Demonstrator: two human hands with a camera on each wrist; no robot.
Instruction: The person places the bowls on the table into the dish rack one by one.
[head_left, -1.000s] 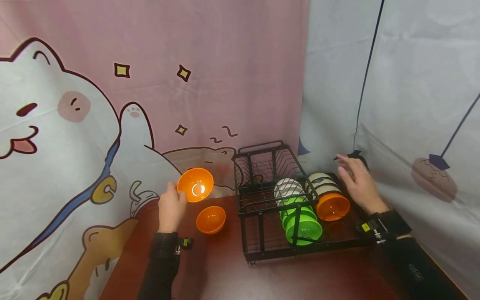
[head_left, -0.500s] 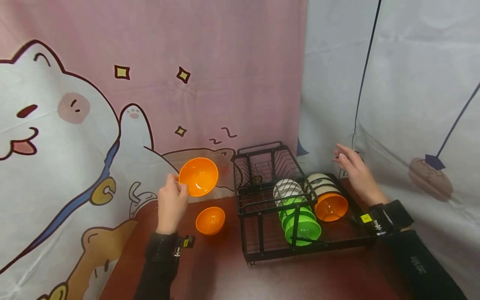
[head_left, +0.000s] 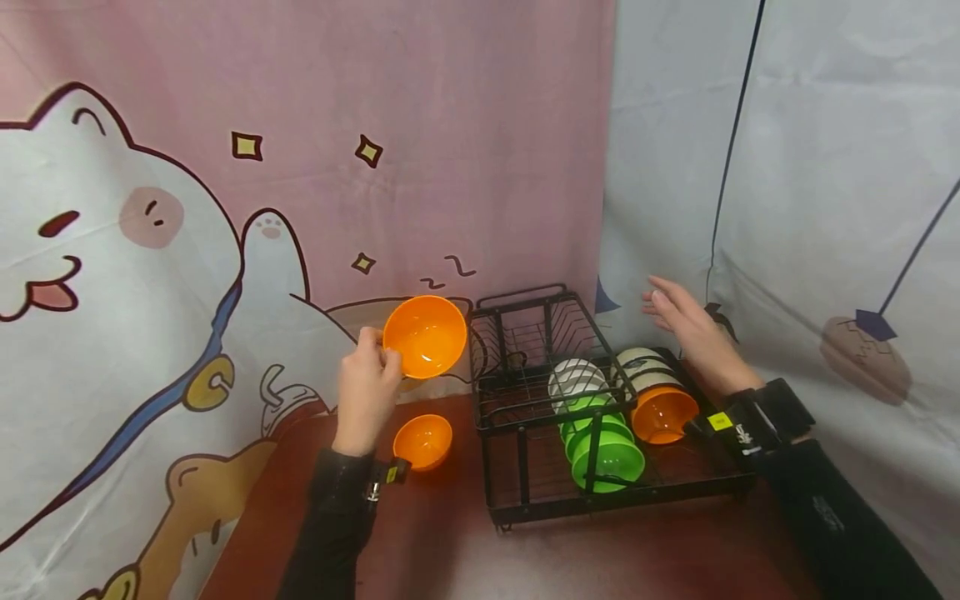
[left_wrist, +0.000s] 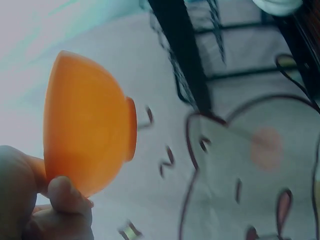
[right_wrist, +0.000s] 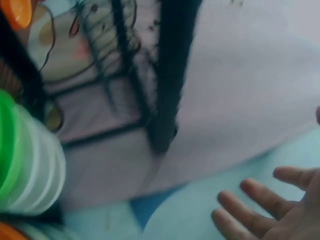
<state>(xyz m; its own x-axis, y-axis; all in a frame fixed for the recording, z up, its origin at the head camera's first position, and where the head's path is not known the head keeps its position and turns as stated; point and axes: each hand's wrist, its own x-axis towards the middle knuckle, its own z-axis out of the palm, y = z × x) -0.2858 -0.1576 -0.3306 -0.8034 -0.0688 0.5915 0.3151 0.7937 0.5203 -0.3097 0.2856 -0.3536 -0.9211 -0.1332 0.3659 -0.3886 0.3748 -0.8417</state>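
My left hand (head_left: 367,389) pinches the rim of an orange bowl (head_left: 424,336), raised over the table with its hollow facing me. In the left wrist view the same bowl (left_wrist: 90,125) shows its outer side and foot, thumb and fingers at its lower edge. A second orange bowl (head_left: 423,442) stands on the table below. My right hand (head_left: 693,333) hovers above the right end of the black dish rack (head_left: 525,500), its fingers extended and holding nothing. The right wrist view shows those spread fingers (right_wrist: 250,210) in the air beside the rack.
On the rack's lower level, green bowls (head_left: 609,461) stand in a row with white bowls (head_left: 576,379) behind. Beside them an orange bowl (head_left: 663,414) sits before cream-coloured bowls (head_left: 639,367). The rack's wire upper tier (head_left: 551,358) overhangs part of this. Printed curtains (head_left: 487,150) hang behind.
The left hand has carried its orange bowl up and to the right, towards the rack. My right hand has risen and shifted slightly left. The standing bowls have kept their places.
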